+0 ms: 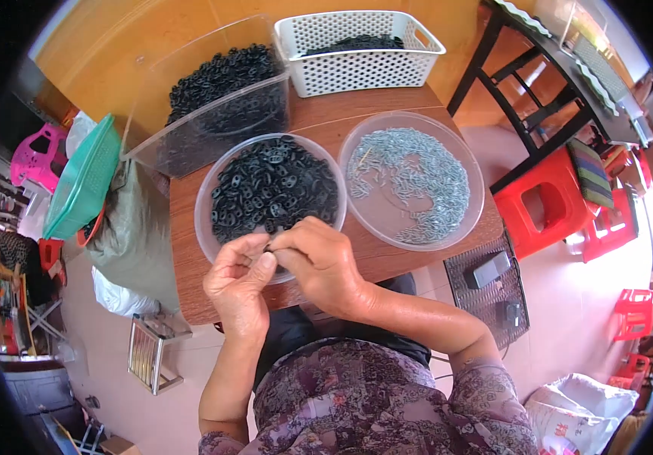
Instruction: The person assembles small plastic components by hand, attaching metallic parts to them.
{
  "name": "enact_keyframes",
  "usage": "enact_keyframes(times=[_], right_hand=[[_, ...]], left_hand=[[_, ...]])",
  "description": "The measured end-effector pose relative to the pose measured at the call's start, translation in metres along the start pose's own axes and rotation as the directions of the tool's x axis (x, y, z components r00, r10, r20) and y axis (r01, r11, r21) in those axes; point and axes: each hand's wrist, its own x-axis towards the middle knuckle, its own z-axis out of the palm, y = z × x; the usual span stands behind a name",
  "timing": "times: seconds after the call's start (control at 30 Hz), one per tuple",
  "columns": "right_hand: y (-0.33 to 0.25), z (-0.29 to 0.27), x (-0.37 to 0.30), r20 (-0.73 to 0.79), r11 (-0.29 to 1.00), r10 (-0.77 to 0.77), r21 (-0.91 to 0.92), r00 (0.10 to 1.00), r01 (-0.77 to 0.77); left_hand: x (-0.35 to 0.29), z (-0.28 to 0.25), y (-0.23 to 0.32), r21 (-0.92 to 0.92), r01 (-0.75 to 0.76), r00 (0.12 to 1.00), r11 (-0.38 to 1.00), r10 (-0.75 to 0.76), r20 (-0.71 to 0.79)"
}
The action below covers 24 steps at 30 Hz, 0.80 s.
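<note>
My left hand (241,282) and my right hand (322,262) meet over the near edge of a round clear tub (200,206). A small black plastic piece (268,248) shows between their fingertips. The left thumb and fingers pinch it. My right hand's fingers are pressed together against it; whatever else they hold is hidden. Inside the tub lies a heap of black plastic pieces (273,182), oval with holes. Right of it, a second round clear tub (387,216) holds many small silvery screws or pins (440,178), too small to tell which.
The tubs stand on a brown wooden table (212,299). Behind them are a clear bin (216,121) of black pieces and a white perforated basket (364,72). Red stools (542,199) and a dark rack (485,284) are to the right. At left, a teal basket (84,178) rests near a sack (135,227).
</note>
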Motion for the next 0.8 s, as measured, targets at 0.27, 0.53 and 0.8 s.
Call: enact_keyframes(times=[0.27,0.53,0.8], right_hand=[[0.015,-0.065,0.015,0.016,0.963,0.043,-0.267,0.999,-0.037],[0.063,-0.113,0.032,0.270,0.777,0.097,-0.622,0.958,0.097],[0.062,-0.132,0.040,0.261,0.737,0.236,-0.675,0.936,0.002]], left_hand=[[0.015,-0.009,-0.003,0.036,-0.006,1.000,0.999,0.006,-0.011],[0.011,-0.020,-0.017,0.242,-0.074,0.995,0.968,0.055,0.083],[0.008,-0.029,-0.015,0.361,-0.137,0.984,0.922,0.083,0.160]])
